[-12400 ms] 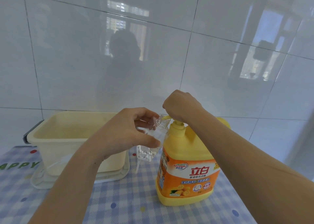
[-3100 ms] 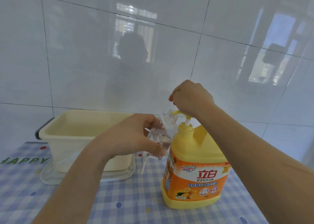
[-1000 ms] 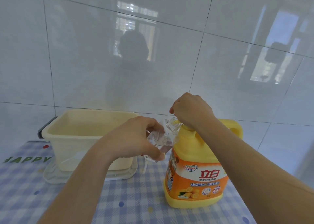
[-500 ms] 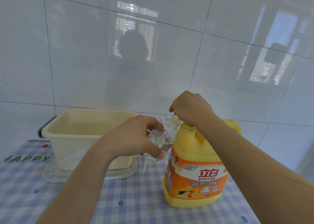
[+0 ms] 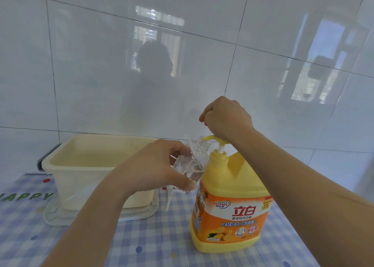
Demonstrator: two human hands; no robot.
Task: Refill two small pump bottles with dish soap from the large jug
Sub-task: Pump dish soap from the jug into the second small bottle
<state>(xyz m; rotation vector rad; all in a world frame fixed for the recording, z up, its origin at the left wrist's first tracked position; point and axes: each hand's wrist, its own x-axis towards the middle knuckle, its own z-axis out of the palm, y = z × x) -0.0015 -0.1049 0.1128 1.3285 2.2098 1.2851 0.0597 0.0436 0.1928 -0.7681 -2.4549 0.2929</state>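
A large yellow jug (image 5: 230,212) with an orange label stands upright on the checked tablecloth at centre right. Its yellow pump head (image 5: 212,138) is raised, showing the white stem. My right hand (image 5: 226,118) rests fisted on top of the pump head. My left hand (image 5: 162,167) holds a small clear bottle (image 5: 194,163) without its cap, tilted, its open neck just under the pump spout. A little clear liquid sits in the bottle. A thin white pump tube (image 5: 169,197) lies on the cloth behind the bottle.
A cream plastic tub (image 5: 81,161) stands on a clear lid (image 5: 56,216) at the left, near the white tiled wall (image 5: 101,64). The blue-checked tablecloth (image 5: 157,242) covers the table in front.
The pump head has risen from its pressed-down position and my right hand has come up with it. My left hand still holds the small bottle under the spout.
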